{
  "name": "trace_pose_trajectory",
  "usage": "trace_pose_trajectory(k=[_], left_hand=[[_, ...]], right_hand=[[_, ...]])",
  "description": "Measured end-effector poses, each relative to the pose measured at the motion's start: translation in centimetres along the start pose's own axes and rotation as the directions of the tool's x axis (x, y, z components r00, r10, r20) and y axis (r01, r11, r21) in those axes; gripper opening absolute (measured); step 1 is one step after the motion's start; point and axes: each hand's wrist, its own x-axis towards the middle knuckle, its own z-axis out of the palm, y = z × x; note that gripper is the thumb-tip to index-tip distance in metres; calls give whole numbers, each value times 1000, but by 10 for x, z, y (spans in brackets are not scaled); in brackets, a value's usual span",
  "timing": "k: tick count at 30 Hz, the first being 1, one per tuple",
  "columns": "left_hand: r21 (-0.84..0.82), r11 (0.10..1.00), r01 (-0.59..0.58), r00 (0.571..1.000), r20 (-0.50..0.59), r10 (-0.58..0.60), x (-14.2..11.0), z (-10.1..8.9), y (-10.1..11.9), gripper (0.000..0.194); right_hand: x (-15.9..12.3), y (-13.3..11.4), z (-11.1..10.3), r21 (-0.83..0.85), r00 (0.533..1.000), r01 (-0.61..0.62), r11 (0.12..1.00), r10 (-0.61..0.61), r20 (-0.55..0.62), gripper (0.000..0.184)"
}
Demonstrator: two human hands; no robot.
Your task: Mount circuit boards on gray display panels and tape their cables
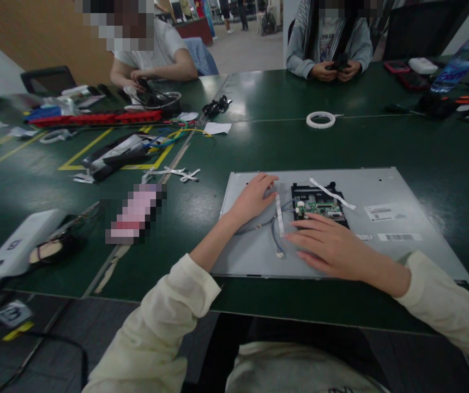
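Observation:
A flat grey metal panel, like the back of a display, lies in front of me on the green table. Fixed near its middle is a black frame holding a green circuit board. My left hand rests over the panel's left part, fingers bent and apart, by the top end of a white tape strip. Grey cables run beside and under that strip. Low over the panel, my right hand has its fingers spread, partly covering the board's near edge. Another white strip lies across the frame.
A tape roll lies beyond the panel. To the left are a phone-like pixelated object, a white power bank, tape scraps and a black bundle with wires. Two people sit opposite; a water bottle stands far right.

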Motion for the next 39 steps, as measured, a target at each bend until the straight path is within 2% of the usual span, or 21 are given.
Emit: trace_pose_trajectory(k=[3, 5, 7, 9, 11, 13, 14, 17, 23, 27, 32, 36, 39], left_hand=[[51, 998, -29, 999, 19, 28, 0, 0, 0, 31], [83, 996, -42, 999, 30, 39, -1, 0, 0, 30], [103, 994, -46, 998, 35, 42, -1, 0, 0, 30], [117, 992, -50, 998, 38, 46, -1, 0, 0, 30], [127, 990, -55, 998, 41, 50, -1, 0, 0, 30], [133, 989, -58, 998, 42, 53, -1, 0, 1, 30], [135, 989, -59, 998, 42, 54, -1, -1, 1, 31], [140, 988, -59, 998, 41, 53, -1, -1, 1, 31], [148, 987, -65, 997, 49, 58, -2, -1, 1, 31], [141, 988, -68, 997, 46, 62, -2, -2, 2, 31], [138, 988, -64, 997, 47, 58, -2, -1, 1, 32], [144, 988, -63, 998, 32, 59, -2, -1, 5, 36], [79, 991, -112, 994, 15, 111, -2, -5, 18, 37]], right_hand=[[-6, 18, -6, -54, 969, -207, 977, 197, -151, 34], [-12, 38, -12, -75, 903, -386, 919, 360, -233, 33], [-21, 60, -18, -72, 811, -555, 829, 519, -270, 32], [-30, 81, -23, -56, 711, -689, 723, 658, -250, 30], [-38, 96, -26, -36, 616, -783, 620, 767, -182, 30], [-42, 103, -27, 17, 548, -835, 551, 833, -78, 31], [-43, 104, -27, 57, 529, -846, 530, 848, -27, 31], [-41, 100, -27, 168, 526, -844, 510, 847, 71, 29], [-35, 93, -27, 286, 551, -816, 502, 826, 122, 26], [-36, 96, -26, 452, 540, -774, 444, 835, 106, 29], [-32, 95, -22, 662, 534, -649, 375, 844, 46, 35], [-29, 93, -21, 696, 531, -625, 353, 846, 47, 36], [-29, 92, -21, 703, 534, -621, 348, 844, 54, 36]])
